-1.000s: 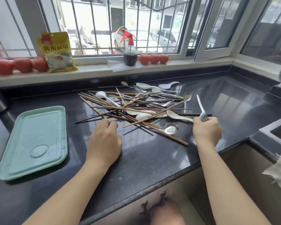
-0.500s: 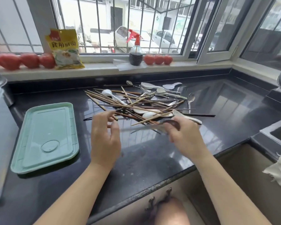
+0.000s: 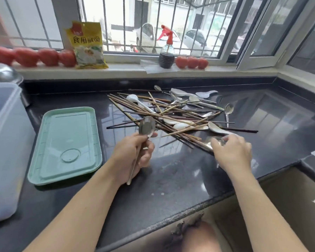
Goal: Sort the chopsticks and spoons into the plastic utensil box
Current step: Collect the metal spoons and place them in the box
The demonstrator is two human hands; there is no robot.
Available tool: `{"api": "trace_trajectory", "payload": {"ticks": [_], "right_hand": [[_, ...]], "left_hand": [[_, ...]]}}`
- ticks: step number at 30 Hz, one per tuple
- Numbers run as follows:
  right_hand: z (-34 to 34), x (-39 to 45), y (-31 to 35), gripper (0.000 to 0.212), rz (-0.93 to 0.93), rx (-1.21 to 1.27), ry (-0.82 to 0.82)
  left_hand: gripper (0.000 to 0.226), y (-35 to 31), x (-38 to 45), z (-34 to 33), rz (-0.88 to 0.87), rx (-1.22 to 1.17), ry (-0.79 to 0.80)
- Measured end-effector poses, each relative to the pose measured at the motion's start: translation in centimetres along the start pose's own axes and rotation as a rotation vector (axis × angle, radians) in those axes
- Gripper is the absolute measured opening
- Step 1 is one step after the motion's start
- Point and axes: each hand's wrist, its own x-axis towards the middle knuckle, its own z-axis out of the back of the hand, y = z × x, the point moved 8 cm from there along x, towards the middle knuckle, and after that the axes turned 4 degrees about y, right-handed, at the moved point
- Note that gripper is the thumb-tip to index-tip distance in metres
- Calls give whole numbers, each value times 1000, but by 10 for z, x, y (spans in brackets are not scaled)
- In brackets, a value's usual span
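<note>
Steel catches the light in the left hand, which is closed around the handle of a metal spoon. The spoon is held above the counter at the near left edge of the pile; its long axis runs steeply from the handle tip, low and toward the person, up to the round bowl, which points away toward the window and faces the camera. The right hand reaches into the near right edge of the pile of wooden chopsticks and spoons, fingers curled at a second metal spoon lying among the sticks; motion blur hides whether they have closed on it.

The translucent plastic utensil box stands at the far left, well apart from the pile, with its mint-green lid flat on the black countertop between. To do this step well, I judge it best to lift each spoon straight up clear of the crossed sticks so none are dragged along, gather spoons in the left hand with handles aligned, and carry them over the lid to the box together.
</note>
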Motion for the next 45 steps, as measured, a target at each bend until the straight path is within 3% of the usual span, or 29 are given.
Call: {"api": "trace_trajectory", "payload": {"ticks": [2, 4, 8, 10, 12, 13, 15, 18, 22, 25, 30, 34, 37, 42, 45], "right_hand": [[-16, 10, -10, 35, -77, 4, 116], [-17, 19, -12, 23, -90, 175, 76], [21, 32, -20, 30, -115, 666, -230], [52, 30, -14, 19, -61, 735, -425], [76, 23, 15, 15, 88, 767, -500], [82, 18, 36, 12, 193, 799, -461], [67, 5, 92, 8, 400, 876, -179], [16, -34, 171, 15, 639, 740, 164], [-42, -46, 213, 12, 645, 702, 225], [-64, -39, 227, 11, 646, 706, 243], [-84, -47, 231, 26, 726, 827, 509], [-89, -42, 224, 19, 657, 933, 626], [-87, -43, 223, 12, 644, 955, 625], [-64, -33, 215, 28, 609, 1054, 393], [-49, -30, 204, 24, 592, 1104, 261]], "left_hand": [[29, 0, 2, 4, 29, -89, -24], [31, 1, 1, 6, 51, -161, -48], [31, 1, -2, 8, 102, -248, -49], [34, 3, -3, 7, 131, -302, -27], [35, 4, -2, 6, 145, -344, -2], [36, 3, -1, 5, 146, -350, 9], [43, 2, -1, 4, 138, -335, 23], [52, 0, 1, 2, 121, -312, 66], [51, -11, 6, 9, 35, -278, 119], [40, -19, 14, 20, -34, -221, 58], [36, -16, 25, 31, -80, -130, -17], [30, -17, 26, 24, -118, -75, 11], [29, -19, 25, 22, -139, -71, 17], [30, -27, 41, 29, -175, -73, -83], [24, -33, 53, 31, -197, -108, -178]]}}
